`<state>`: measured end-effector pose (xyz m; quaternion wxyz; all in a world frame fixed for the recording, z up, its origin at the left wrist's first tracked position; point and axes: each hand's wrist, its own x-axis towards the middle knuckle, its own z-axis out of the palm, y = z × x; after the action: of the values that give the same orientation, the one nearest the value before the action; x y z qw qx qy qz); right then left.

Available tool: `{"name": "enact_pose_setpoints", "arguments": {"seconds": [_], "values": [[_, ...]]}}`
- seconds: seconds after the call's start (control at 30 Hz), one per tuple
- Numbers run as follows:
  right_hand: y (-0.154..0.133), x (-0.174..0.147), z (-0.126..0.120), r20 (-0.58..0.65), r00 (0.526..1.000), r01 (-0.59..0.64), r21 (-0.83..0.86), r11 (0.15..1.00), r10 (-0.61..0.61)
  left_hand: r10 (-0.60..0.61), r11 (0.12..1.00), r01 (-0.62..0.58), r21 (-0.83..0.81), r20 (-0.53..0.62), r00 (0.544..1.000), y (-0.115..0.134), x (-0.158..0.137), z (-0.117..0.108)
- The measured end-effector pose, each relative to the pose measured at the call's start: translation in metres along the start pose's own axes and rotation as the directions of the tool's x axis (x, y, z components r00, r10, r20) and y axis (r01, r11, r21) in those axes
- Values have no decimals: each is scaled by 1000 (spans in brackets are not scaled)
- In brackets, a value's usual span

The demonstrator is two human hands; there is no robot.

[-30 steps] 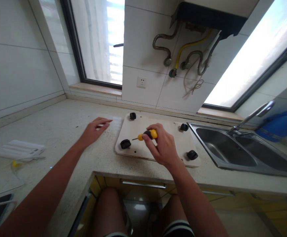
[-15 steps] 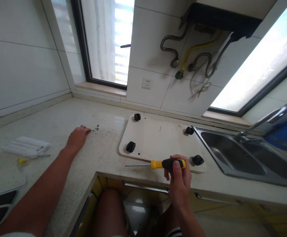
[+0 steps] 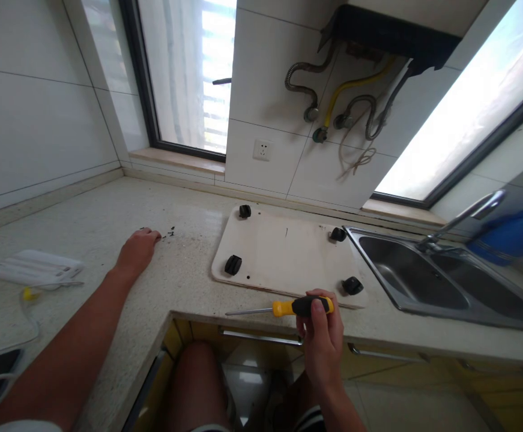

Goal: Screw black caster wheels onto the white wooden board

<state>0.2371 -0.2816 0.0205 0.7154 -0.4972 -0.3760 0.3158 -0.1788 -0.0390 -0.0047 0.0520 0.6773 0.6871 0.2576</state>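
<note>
My right hand (image 3: pixel 322 336) is closed around the yellow and black handle of a screwdriver (image 3: pixel 283 308). Its metal shaft points left, over the front edge of the counter. Behind it lies a white board (image 3: pixel 283 252) with black casters (image 3: pixel 233 264) at its corners, wheels up. At the left, my left hand (image 3: pixel 137 252) rests on the counter with its fingers drawn together beside several small black screws (image 3: pixel 171 231). Whatever those fingertips pinch is too small and hidden to name.
A double sink (image 3: pixel 417 279) with a faucet (image 3: pixel 463 219) adjoins the board's right end. A white device (image 3: pixel 36 267) with a cable lies at far left. Hoses and a yellow pipe (image 3: pixel 333 99) run down the wall. Drawer handles (image 3: pixel 261 338) line the counter front.
The view has turned slightly, so the scene sits a little further left. The screwdriver's tip has dipped a little. My left hand stays by the screws.
</note>
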Motion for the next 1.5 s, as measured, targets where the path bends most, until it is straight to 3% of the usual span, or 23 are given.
{"name": "enact_pose_setpoints", "arguments": {"seconds": [0.13,0.27,0.37,0.43,0.47,0.53,0.6,0.7,0.97,1.27,1.5], "values": [[4,-5,0,-28,998,-50,47,998,51,-86,974,68,-218,-75,993,21,7,-20],[4,-6,9,-75,982,-155,205,966,173,-70,842,15,-539,-81,994,79,9,-37],[3,-5,14,-66,964,-226,319,920,259,75,607,-41,-794,6,997,141,-16,-40],[4,-6,12,-47,959,-249,345,905,281,153,256,90,-963,132,979,178,-42,-40],[4,-7,9,-39,961,-243,345,907,272,204,136,163,-977,188,961,193,-55,-41],[4,-11,3,-29,974,-202,336,920,225,274,-19,273,-962,257,927,215,-76,-44],[4,-16,-2,-44,984,-148,339,929,173,309,-102,334,-937,290,906,226,-90,-48],[4,-24,-7,-66,988,-104,358,928,137,319,-132,359,-924,303,898,231,-97,-54],[11,-33,-10,-48,998,-28,320,947,46,296,-85,328,-941,291,910,231,-96,-59],[-16,-30,0,-92,996,23,290,957,4,347,-83,302,-950,256,902,233,-101,-67],[-11,-36,-1,-152,988,54,254,966,-15,294,-29,209,-977,192,936,239,-106,-70]]}}
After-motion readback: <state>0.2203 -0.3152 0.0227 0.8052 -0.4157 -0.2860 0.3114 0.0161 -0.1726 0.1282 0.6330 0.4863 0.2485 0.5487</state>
